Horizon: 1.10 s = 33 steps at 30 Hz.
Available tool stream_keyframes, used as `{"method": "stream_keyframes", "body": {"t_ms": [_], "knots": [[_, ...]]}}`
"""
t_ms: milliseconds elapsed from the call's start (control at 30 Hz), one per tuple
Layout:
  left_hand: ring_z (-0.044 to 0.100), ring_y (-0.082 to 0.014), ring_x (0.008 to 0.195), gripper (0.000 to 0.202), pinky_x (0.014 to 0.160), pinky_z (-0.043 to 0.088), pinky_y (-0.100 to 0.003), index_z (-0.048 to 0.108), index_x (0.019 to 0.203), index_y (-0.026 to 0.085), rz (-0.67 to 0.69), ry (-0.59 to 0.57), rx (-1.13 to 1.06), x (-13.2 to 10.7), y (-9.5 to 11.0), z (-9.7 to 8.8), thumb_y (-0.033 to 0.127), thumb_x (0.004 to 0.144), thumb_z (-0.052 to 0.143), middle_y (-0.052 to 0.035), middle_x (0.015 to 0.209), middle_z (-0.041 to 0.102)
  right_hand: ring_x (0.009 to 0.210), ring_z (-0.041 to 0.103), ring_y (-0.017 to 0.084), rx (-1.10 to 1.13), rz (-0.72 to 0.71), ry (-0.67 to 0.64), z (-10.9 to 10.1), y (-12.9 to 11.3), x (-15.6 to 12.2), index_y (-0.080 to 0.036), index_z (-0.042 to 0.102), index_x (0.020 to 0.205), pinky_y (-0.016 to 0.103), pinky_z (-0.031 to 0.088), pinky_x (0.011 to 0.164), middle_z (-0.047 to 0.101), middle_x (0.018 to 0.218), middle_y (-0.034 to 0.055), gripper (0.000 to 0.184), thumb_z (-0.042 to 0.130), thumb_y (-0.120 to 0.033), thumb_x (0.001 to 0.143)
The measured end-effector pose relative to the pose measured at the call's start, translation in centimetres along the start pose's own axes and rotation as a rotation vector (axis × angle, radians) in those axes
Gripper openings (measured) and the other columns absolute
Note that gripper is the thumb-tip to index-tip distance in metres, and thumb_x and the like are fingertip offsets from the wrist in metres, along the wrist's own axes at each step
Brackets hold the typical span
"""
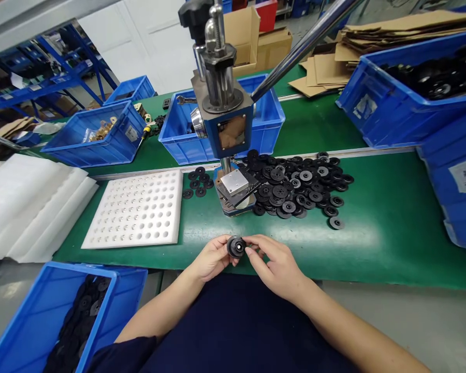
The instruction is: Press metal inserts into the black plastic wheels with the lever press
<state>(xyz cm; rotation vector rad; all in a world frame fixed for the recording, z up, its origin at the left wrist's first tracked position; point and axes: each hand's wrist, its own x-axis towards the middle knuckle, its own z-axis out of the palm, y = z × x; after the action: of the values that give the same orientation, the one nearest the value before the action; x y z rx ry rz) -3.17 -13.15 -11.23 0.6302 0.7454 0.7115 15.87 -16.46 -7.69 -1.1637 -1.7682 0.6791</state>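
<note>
Head view: left fingers (219,253) grip stepped, shiny-centred black disc (235,247); right fingers (261,242) touch it, grip unclear; underside hidden.

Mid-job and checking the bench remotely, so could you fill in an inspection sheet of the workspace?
Surface: green bench top, shiny, with a bare stretch at right.
Job's things: black wheel part in hand; press beyond it; disc pile at the press's right, smaller disc group at its left; white holed tray, contents of its left holes unclear.
Clutter: screwdriver beside a blue bin; cardboard sheets at the back.
Grips: left grip holds the part; right grip has fingertips at its right side, contact unclear.
Cables: nothing seen.
Surroundings: blue shelving, far left.
</note>
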Motion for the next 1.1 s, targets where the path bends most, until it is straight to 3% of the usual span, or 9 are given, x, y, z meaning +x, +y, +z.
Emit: {"method": "stream_keyframes", "body": {"t_ms": [133,333,567,800,867,967,1100], "knots": [[0.058,-0.0114,0.062,0.043,0.061,0.046,-0.023,0.071,0.094,0.014,0.018,0.02,0.061,0.1,-0.2,-0.3,0.045,0.067,0.086,-0.004,0.078,0.066,0.067,0.063,0.011,0.01,0.065,-0.01,0.0,0.4,-0.2,-0.017,0.063,0.103,0.023,0.055,0.056,0.068,0.1,0.0087,0.015,0.052,-0.021,0.092],[0.059,-0.0121,0.062,0.041,0.062,0.047,-0.024,0.072,0.093,0.014,0.055,0.043,0.148,0.1,-0.3,-0.3,0.043,0.068,0.086,-0.0042,0.074,0.067,0.066,0.063,0.012,0.006,0.146,-0.114,-0.1,0.9,-0.2,-0.018,0.063,0.098,0.025,0.055,0.061,0.068,0.089,0.0057,0.014,0.052,-0.019,0.089],[0.057,-0.011,0.057,0.046,0.057,0.042,-0.023,0.069,0.092,0.01,0.008,0.031,0.069,0.2,0.0,-0.4,0.047,0.068,0.085,-0.0042,0.071,0.065,0.081,0.068,0.015,-0.029,0.067,-0.044,-0.3,1.2,0.0,-0.019,0.066,0.096,0.029,0.058,0.076,0.072,0.091,0.0053,0.028,0.043,-0.007,0.086],[0.05,-0.0093,0.051,0.047,0.054,0.039,-0.023,0.066,0.082,0.01,0.017,0.038,0.026,0.3,-0.3,-1.5,0.055,0.075,0.076,-0.0021,0.06,0.058,0.07,0.067,0.013,-0.06,0.043,0.019,-1.5,0.6,1.0,-0.019,0.066,0.093,0.025,0.058,0.066,0.072,0.087,0.0048,0.02,0.046,-0.016,0.091],[0.049,-0.0089,0.051,0.043,0.053,0.039,-0.022,0.067,0.085,0.011,0.077,0.097,0.118,0.2,0.9,-2.2,0.052,0.076,0.077,-0.0017,0.061,0.059,0.068,0.066,0.012,-0.075,0.019,0.124,-3.1,-0.2,2.2,-0.019,0.067,0.091,0.024,0.057,0.062,0.071,0.085,0.0046,0.018,0.049,-0.022,0.092],[0.052,-0.0083,0.054,0.038,0.054,0.041,-0.021,0.07,0.095,0.012,0.275,0.222,0.369,0.0,5.2,-2.0,0.039,0.071,0.083,-0.0026,0.069,0.064,0.073,0.067,0.013,-0.03,0.009,0.343,-6.8,-2.9,5.1,-0.02,0.068,0.096,0.024,0.056,0.059,0.071,0.092,0.0052,0.019,0.058,-0.036,0.092],[0.05,-0.0082,0.057,0.034,0.056,0.041,-0.02,0.071,0.089,0.014,0.627,0.355,0.677,0.0,12.1,2.0,0.037,0.067,0.083,0.001,0.066,0.061,0.106,0.066,0.016,0.196,-0.106,0.525,-12.1,-8.4,10.5,-0.023,0.062,0.119,0.026,0.055,0.07,0.062,0.129,0.0053,0.048,0.059,-0.058,0.086]]}}
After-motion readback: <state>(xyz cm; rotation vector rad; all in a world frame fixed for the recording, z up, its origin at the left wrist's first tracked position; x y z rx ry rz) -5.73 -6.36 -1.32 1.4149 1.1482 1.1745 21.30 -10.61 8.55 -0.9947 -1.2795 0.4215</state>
